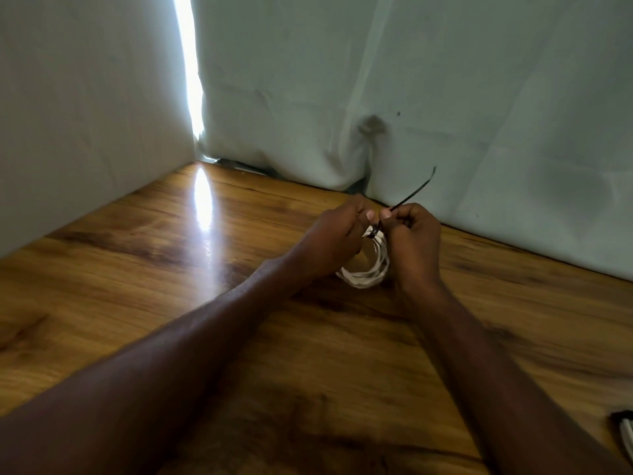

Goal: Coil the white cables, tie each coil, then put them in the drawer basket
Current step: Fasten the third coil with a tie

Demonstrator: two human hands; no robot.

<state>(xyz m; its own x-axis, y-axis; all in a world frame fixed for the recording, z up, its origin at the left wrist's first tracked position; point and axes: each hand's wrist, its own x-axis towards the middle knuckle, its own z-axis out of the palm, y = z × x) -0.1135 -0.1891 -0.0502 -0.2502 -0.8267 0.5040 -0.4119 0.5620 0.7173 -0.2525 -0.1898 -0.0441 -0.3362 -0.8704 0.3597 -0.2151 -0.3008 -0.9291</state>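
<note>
1. I saw both hands meeting over the far right part of the wooden table (137, 286), close to its far edge where the pale fabric backdrop (445, 80) hung down.
2. The left hand (334, 236) was curled, its thumb and fingers pinching the top of the white cable coil (366, 274) where the tie wrapped it.
3. The right hand (412, 240) was curled too, its thumb and forefinger pinching the black zip tie (416, 192) just above the coil; the tie's free tail stuck up and away to the right, in front of the backdrop.
4. The coil stood roughly upright between the two hands, its lower loops at or just above the tabletop; I could not tell whether they touched it.
5. At the right edge of the table, near the near corner, a small black and white object (625, 430) was partly cut off by the frame; I could not tell what it was.
6. A bright strip of light (188, 63) showed through a gap between the backdrop and the white panel (85, 97) along the left edge, and it glared off the tabletop.
</note>
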